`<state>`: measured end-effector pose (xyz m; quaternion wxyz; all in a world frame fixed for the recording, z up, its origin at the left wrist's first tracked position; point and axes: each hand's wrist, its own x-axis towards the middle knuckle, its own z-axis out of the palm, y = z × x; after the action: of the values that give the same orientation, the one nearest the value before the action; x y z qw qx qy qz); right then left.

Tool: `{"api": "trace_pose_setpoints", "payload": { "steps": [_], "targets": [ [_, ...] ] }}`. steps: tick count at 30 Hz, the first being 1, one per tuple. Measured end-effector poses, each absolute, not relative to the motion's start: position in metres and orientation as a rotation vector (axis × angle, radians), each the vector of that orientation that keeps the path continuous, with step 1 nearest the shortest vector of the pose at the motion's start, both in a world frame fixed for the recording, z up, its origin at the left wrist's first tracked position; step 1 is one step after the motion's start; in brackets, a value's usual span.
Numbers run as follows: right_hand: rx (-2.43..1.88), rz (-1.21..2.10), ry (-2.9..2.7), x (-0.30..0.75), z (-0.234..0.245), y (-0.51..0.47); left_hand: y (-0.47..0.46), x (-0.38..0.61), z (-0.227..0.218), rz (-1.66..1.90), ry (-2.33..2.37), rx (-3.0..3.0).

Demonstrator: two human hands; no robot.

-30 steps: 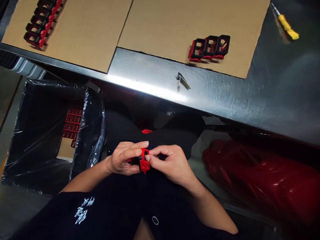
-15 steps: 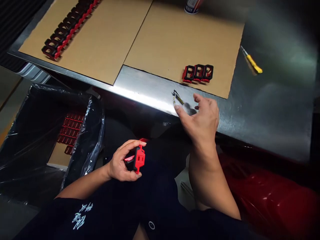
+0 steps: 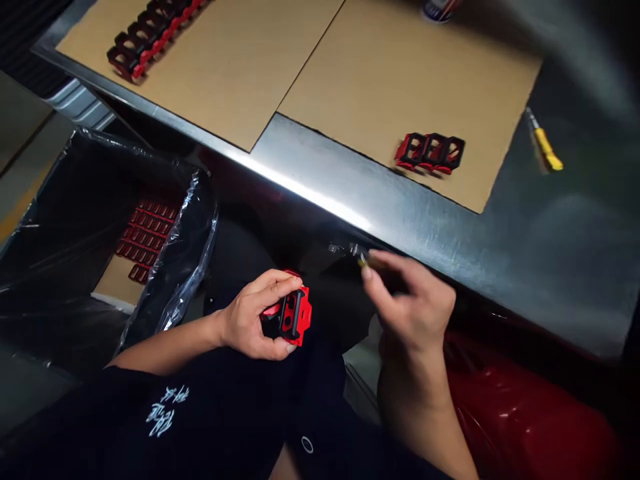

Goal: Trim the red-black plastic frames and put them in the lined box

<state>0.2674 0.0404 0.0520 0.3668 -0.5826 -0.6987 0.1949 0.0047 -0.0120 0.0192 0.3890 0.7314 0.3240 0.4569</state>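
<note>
At the front edge of the steel table (image 3: 500,253), the right hand (image 3: 413,310) has come off the work and now pinches small metal clippers (image 3: 361,257) between thumb and fingers, mostly hidden. So the left hand (image 3: 247,317) alone has the red-and-black plastic part (image 3: 294,317), fingers curled around it, held over the lap. The part's long axis runs roughly up and down in view, leaning slightly, with its black face turned toward the right hand. Flat cardboard (image 3: 380,80) on the table carries rows of similar parts (image 3: 430,153), with a yellow-handled tool (image 3: 546,150) beside it. More red parts (image 3: 145,233) lie in a plastic-lined bin (image 3: 60,253).
</note>
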Motion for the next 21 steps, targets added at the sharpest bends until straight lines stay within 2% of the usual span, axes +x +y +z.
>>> {"api": "trace_pose_setpoints", "payload": {
  "steps": [3, 6, 21],
  "targets": [
    [-1.209, 0.744, -1.891, 0.256, 0.058, -0.012, -0.012, 0.008, 0.021, 1.164, 0.793, 1.902],
    [-1.115, 0.861, -1.856, 0.243, 0.059, -0.043, -0.011, 0.01, 0.021, 1.132, 0.749, 1.917],
    [-1.007, 0.834, -1.893, 0.236, 0.057, -0.049, -0.01, 0.012, 0.019, 1.061, 0.673, 1.921]
  ]
}}
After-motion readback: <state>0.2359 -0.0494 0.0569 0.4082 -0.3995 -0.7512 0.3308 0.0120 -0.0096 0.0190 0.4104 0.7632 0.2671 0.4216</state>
